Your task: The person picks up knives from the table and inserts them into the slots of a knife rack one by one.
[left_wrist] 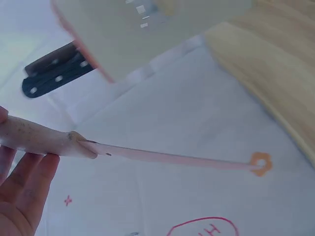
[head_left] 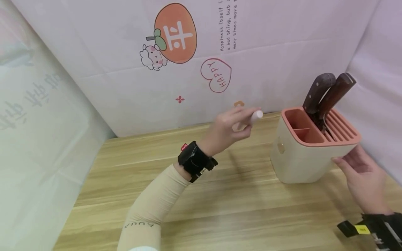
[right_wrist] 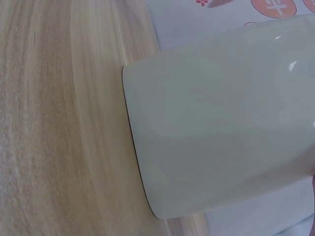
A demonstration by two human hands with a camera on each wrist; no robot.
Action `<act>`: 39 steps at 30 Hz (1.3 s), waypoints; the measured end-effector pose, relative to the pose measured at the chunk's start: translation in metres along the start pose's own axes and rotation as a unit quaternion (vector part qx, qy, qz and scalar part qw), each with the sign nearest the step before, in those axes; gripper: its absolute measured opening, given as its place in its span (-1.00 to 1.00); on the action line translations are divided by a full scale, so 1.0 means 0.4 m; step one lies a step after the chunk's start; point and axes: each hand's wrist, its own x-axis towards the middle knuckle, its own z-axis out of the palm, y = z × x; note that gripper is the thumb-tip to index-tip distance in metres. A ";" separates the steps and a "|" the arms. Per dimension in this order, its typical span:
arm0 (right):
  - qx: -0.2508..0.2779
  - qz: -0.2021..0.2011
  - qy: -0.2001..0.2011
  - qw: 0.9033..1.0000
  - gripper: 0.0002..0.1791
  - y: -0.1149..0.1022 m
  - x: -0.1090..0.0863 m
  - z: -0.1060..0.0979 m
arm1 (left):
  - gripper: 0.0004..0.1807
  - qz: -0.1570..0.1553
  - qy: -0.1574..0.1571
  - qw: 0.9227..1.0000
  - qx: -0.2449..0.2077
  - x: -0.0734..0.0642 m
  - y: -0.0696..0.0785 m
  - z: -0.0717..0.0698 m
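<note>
My left hand [head_left: 230, 127] pinches a knife by its pale handle [head_left: 257, 115], raised above the table to the left of the knife holder. In the left wrist view the fingers lie along the knife's handle [left_wrist: 42, 137], and its thin blade [left_wrist: 172, 157] stretches away from them. The white knife holder [head_left: 301, 164] has a coral top with two open compartments and a slotted side. Two brown-handled knives [head_left: 326, 92] stand in it. My right hand [head_left: 365, 177] grips the holder's right side, thumb on the near face and fingers partly hidden behind it.
The holder stands on a wood-grain table [head_left: 220, 212], near its back edge. A white printed cloth [head_left: 267, 42] hangs behind the table, with more cloth at the left [head_left: 41, 139] and right sides.
</note>
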 end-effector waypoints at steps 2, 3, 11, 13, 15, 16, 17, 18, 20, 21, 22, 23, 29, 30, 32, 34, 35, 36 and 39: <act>-0.003 0.002 0.001 1.000 -0.27 0.000 0.000 -0.001 | -0.54 -0.016 0.030 0.999 -0.025 0.027 0.009 -0.013; 0.001 0.004 0.001 1.000 -0.27 0.000 -0.001 -0.001 | -0.53 -0.024 0.047 0.998 -0.042 0.039 0.013 -0.019; 0.008 0.008 0.002 1.000 -0.26 -0.003 -0.005 -0.008 | -0.49 -0.088 0.202 0.945 -0.240 0.146 0.096 -0.032; 0.000 0.008 0.005 1.000 -0.27 -0.003 -0.006 -0.015 | -0.49 -0.092 0.224 0.929 -0.281 0.173 0.127 -0.026; -0.003 0.007 0.009 1.000 -0.27 -0.004 -0.007 -0.019 | -0.49 -0.094 0.237 0.917 -0.307 0.195 0.153 -0.017; -0.016 0.007 0.011 1.000 -0.27 -0.004 -0.007 -0.020 | -0.49 -0.093 0.240 0.914 -0.314 0.203 0.162 -0.010; -0.018 0.008 0.010 1.000 -0.27 -0.003 -0.008 -0.020 | -0.49 -0.097 0.241 0.911 -0.320 0.210 0.169 -0.001; -0.021 0.008 0.006 1.000 -0.26 -0.002 -0.009 -0.020 | -0.50 -0.105 0.239 0.909 -0.324 0.214 0.172 0.010; -0.023 0.010 0.000 1.000 -0.26 0.000 -0.008 -0.019 | -0.50 -0.122 0.235 0.909 -0.323 0.219 0.166 0.037; -0.028 0.010 -0.005 1.000 -0.25 0.001 -0.006 -0.018 | -0.51 -0.138 0.232 0.908 -0.321 0.220 0.158 0.052; -0.028 0.011 -0.011 0.999 -0.25 0.002 -0.002 -0.017 | -0.51 -0.155 0.229 0.909 -0.313 0.219 0.148 0.068; -0.019 0.010 -0.018 1.000 -0.24 0.003 0.002 -0.016 | -0.52 -0.173 0.225 0.909 -0.305 0.217 0.136 0.084; -0.017 -0.011 -0.024 1.000 -0.27 0.002 0.023 -0.027 | -0.60 -0.226 0.196 0.914 -0.275 0.203 0.073 0.176; -0.017 -0.012 -0.022 1.000 -0.28 0.004 0.022 -0.028 | -0.60 -0.232 0.192 0.913 -0.274 0.196 0.066 0.188; -0.018 -0.012 -0.019 1.000 -0.29 0.011 0.019 -0.028 | -0.61 -0.245 0.185 0.912 -0.273 0.179 0.054 0.210; -0.029 -0.013 -0.017 0.999 -0.29 0.019 0.015 -0.026 | -0.62 -0.261 0.181 0.909 -0.269 0.164 0.044 0.230; -0.033 -0.015 -0.018 0.999 -0.29 0.022 0.013 -0.026 | -0.62 -0.270 0.180 0.908 -0.265 0.158 0.039 0.240; -0.029 -0.017 -0.018 0.999 -0.29 0.024 0.012 -0.027 | -0.62 -0.276 0.180 0.907 -0.263 0.154 0.035 0.250; -0.030 -0.030 -0.015 0.999 -0.29 0.025 0.011 -0.034 | -0.62 -0.291 0.177 0.899 -0.276 0.153 0.028 0.281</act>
